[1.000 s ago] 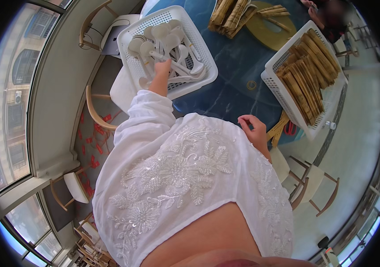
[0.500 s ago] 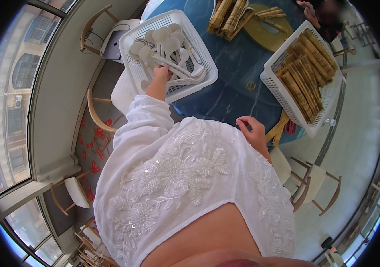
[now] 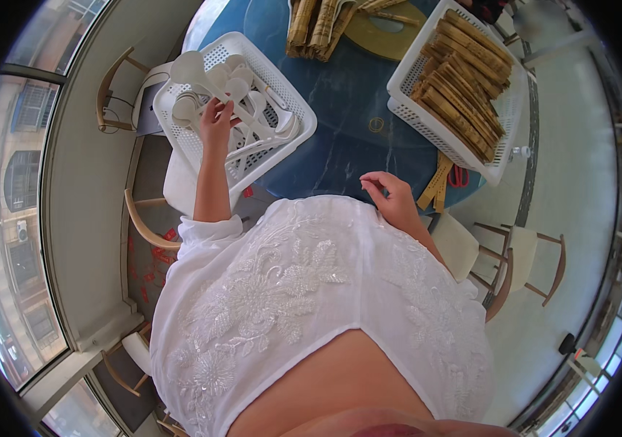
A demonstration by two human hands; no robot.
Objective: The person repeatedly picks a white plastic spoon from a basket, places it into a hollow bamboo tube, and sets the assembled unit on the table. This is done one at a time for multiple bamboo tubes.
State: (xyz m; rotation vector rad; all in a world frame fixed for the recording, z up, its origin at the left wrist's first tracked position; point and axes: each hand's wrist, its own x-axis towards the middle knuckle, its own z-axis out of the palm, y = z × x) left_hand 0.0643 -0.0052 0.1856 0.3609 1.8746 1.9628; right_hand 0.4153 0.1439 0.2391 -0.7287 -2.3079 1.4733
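Note:
My left hand [image 3: 217, 125] is closed on the handle of a white ladle [image 3: 189, 69], its round bowl raised above the far left part of a white plastic basket [image 3: 304, 130]. Beneath and around that hand lie several white ladles and spoons [image 3: 237, 88], piled in the basket. My right hand [image 3: 394, 198] hovers at the near edge of the blue marbled table [image 3: 340, 109]. Its fingers are curled with thumb and forefinger close together, and nothing shows between them.
A second white basket [image 3: 427, 120] holds long brown-yellow strips [image 3: 464, 84]. More strips [image 3: 315, 29] stand bundled at the back beside a yellow oval board [image 3: 384, 35]. Red-handled scissors [image 3: 459, 176] and yellow strips [image 3: 436, 183] lie near the right edge. Chairs [image 3: 511, 251] stand around.
My left hand has risen from the pile, bringing a ladle up with its bowl lifted. The table and baskets have shifted left in view. My right hand stays similarly curled.

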